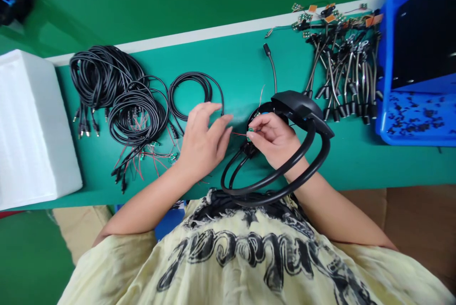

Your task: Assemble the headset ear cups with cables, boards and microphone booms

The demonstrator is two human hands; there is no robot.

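The right hand pinches a tiny green circuit board narrowly, just above a looped black plastic headset frame; the open left hand waits just beside.

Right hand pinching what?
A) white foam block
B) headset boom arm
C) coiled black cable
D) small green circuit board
D. The right hand pinches the small green circuit board between its fingertips, with a red wire running from it, beside the black headset.
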